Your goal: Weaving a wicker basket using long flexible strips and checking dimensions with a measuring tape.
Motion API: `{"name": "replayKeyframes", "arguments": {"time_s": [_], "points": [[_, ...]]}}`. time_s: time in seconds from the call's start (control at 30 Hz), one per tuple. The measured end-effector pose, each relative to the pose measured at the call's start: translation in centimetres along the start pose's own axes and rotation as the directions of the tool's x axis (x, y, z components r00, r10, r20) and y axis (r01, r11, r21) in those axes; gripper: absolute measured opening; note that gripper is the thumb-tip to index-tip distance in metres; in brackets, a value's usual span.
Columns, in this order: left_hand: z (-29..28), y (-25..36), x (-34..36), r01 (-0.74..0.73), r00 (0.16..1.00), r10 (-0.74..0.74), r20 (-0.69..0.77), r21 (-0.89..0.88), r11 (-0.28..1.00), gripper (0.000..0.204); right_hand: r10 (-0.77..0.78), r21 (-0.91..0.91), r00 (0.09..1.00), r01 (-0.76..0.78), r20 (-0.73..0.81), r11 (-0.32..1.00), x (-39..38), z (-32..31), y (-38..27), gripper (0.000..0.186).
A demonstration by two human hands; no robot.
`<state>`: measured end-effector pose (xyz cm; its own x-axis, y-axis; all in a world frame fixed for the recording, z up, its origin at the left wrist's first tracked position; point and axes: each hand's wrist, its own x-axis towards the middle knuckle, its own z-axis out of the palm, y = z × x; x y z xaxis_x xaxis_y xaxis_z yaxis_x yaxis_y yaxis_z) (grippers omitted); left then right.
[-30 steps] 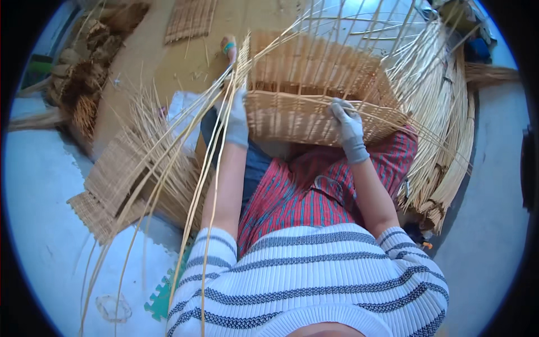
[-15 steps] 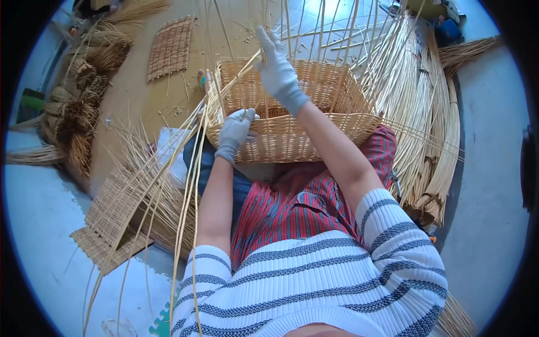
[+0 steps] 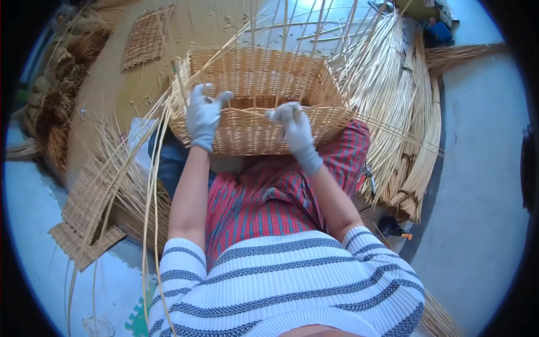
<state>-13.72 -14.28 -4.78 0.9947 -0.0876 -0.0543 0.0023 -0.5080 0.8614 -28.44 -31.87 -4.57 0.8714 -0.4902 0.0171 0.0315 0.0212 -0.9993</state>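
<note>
A partly woven wicker basket (image 3: 247, 135) rests across my lap, with tall stakes rising from its walls. Both my hands wear pale grey gloves. At the near rim's left part is my left hand (image 3: 203, 115), its thumb and fingers apart. My right hand (image 3: 296, 130) is closed at the near rim, right of the middle, with a thin wicker strand running along the rim into its fingertips. Long loose strands (image 3: 150, 196) trail from the basket's left end down past my left arm. More thin ends (image 3: 398, 133) stick out at the right end.
Bundles of pale wicker rods (image 3: 387, 84) lie to the right. Darker bundles (image 3: 59, 106) line the left side. Woven panels lie at the far left (image 3: 147, 38) and near left (image 3: 87, 199). Cut bits and loose rods scatter over the floor beyond the basket.
My right hand has come down from above the basket's far side to the near rim. My left hand has turned upward and spread its thumb. The whole view has shifted slightly.
</note>
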Motion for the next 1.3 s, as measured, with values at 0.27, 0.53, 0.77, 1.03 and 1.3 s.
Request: {"name": "replayKeyframes", "arguments": {"time_s": [0.27,0.53,0.77,1.03,1.3], "points": [[5.7,2.0,-2.0,-0.05,0.743,0.089,0.663,-0.077,0.996,0.031,0.101,0.157,0.901,-0.037,-0.422,0.987,2.7,-6.5,3.5,0.043],[7.9,0.1,-1.1,0.216,0.78,-0.075,0.622,-0.153,0.964,0.037,-0.421,0.339,0.888,0.459,-0.183,0.821,8.0,-5.2,-2.0,0.043],[8.7,-0.3,-1.1,0.197,0.791,0.013,0.612,-0.275,0.941,0.013,-0.208,-0.438,0.977,0.167,-0.046,0.884,-1.9,-6.7,4.6,0.022],[9.5,2.3,3.2,0.033,0.858,0.08,0.508,-0.209,0.977,0.018,0.166,-0.902,0.935,0.238,0.313,0.359,12.5,-2.2,0.9,0.049],[11.5,2.9,6.0,0.051,0.873,0.055,0.485,-0.202,0.978,0.02,0.319,-0.909,0.94,-0.027,0.118,0.416,16.9,-1.8,0.1,0.043]]}}
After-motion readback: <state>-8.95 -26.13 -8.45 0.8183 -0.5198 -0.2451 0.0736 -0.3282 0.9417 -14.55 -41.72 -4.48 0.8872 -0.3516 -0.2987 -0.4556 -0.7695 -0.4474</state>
